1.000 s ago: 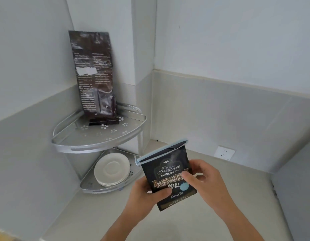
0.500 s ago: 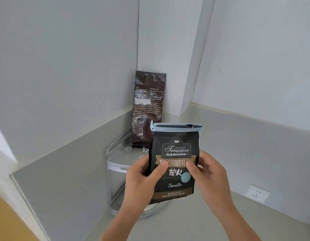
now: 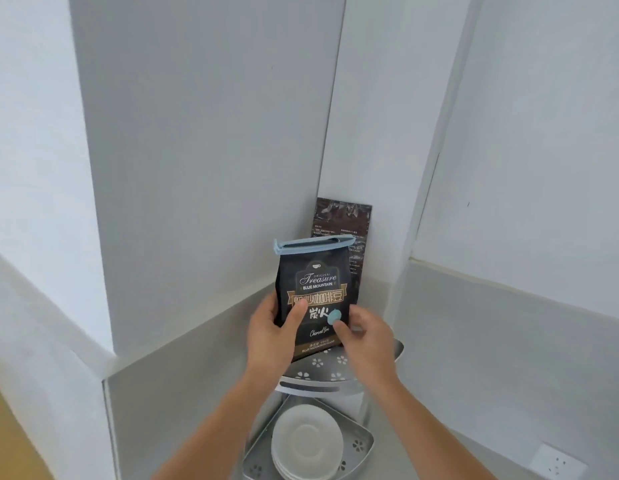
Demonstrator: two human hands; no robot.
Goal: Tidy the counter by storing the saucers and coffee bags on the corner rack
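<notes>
I hold a black coffee bag (image 3: 316, 289) with a blue clip along its top, upright over the upper shelf of the silver corner rack (image 3: 322, 384). My left hand (image 3: 271, 336) grips its left edge and my right hand (image 3: 367, 336) its lower right side. The bag's bottom edge is at the shelf surface; I cannot tell whether it touches. Behind it a tall dark brown coffee bag (image 3: 349, 220) stands in the corner on the same shelf. White saucers (image 3: 306, 441) lie stacked on the lower shelf.
Grey backsplash walls close in on the rack from left and right. A white wall socket (image 3: 557, 467) sits low on the right wall. A yellow surface shows at the far lower left.
Both hands have carried the black bag up and forward over the upper shelf, close to the tall brown bag. The camera has moved nearer the corner.
</notes>
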